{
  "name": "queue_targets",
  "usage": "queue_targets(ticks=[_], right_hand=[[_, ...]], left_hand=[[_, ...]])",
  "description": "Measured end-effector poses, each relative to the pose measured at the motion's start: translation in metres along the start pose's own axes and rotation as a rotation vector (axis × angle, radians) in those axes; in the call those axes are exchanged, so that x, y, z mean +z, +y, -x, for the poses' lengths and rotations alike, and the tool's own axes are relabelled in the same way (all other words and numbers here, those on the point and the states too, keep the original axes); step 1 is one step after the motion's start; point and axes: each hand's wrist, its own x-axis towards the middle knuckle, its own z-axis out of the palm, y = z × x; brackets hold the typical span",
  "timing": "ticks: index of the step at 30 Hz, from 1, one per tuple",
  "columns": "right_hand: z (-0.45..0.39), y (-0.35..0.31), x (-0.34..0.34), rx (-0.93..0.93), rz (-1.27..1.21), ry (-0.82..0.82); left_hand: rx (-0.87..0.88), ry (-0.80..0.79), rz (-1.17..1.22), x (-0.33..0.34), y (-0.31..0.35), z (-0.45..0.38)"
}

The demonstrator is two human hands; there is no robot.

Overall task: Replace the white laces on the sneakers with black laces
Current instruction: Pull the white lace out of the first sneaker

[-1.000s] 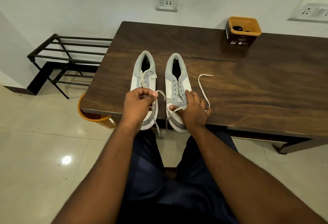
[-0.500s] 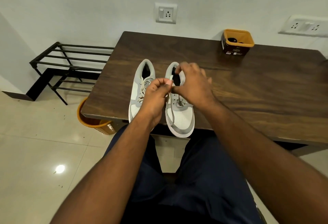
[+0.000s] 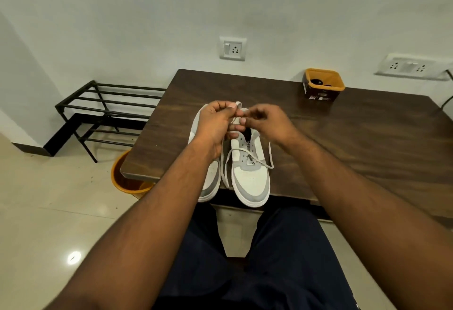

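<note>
Two sneakers stand side by side at the near edge of the table (image 3: 355,143), toes pointing to the person and reaching a little over this edge. The right sneaker (image 3: 250,177) is white with grey parts, and its upper eyelets are already free. The left sneaker (image 3: 210,182) is mostly hidden under the left forearm, so I cannot tell how its lacing is.

Both hands are raised above the heel ends of the sneakers, close to each other. The left hand (image 3: 215,123) has its fingers curled and pinches the white lace (image 3: 226,162) between thumb and forefinger; a short end of the lace comes out above the thumb. The right hand (image 3: 264,120) has also curled fingers, and its fingertips (image 3: 242,120) pinch the same lace just beside the left thumb. From the hands the lace hangs down in two strands: one goes along the left side of the right sneaker, the other along its right side, and both meet at the low eyelets near the toe part, where the lace is threaded.

Near the far right corner of the table stands a small box (image 3: 323,85) with an orange rim and dark sides; something black lies inside, but it is too small to tell what. Beside the left edge of the table, on the floor, are an orange bucket (image 3: 127,177) and a black metal rack (image 3: 105,111).
</note>
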Motion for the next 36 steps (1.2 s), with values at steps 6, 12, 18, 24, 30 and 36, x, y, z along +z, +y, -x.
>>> queue_targets(ticks=[6, 12, 18, 24, 30, 36], right_hand=[[0.026, 0.081, 0.035, 0.152, 0.275, -0.024], [0.025, 0.087, 0.048, 0.208, 0.401, 0.048], [0.032, 0.035, 0.026, -0.178, 0.476, 0.196], [0.026, 0.004, 0.007, -0.352, 0.115, 0.264], [0.018, -0.015, -0.004, -0.234, -0.063, 0.259], [0.003, -0.066, -0.029, -0.095, -0.073, -0.019]], left_hand=[[-0.050, 0.058, -0.154, 0.000, -0.033, -0.001], [-0.027, 0.006, -0.187, 0.003, -0.035, 0.001], [0.098, -0.040, -0.135, 0.001, -0.024, -0.003], [0.073, -0.207, -0.063, 0.002, -0.006, -0.006], [0.149, -0.231, -0.128, -0.007, -0.001, -0.005], [0.329, -0.059, -0.117, -0.019, 0.020, -0.004]])
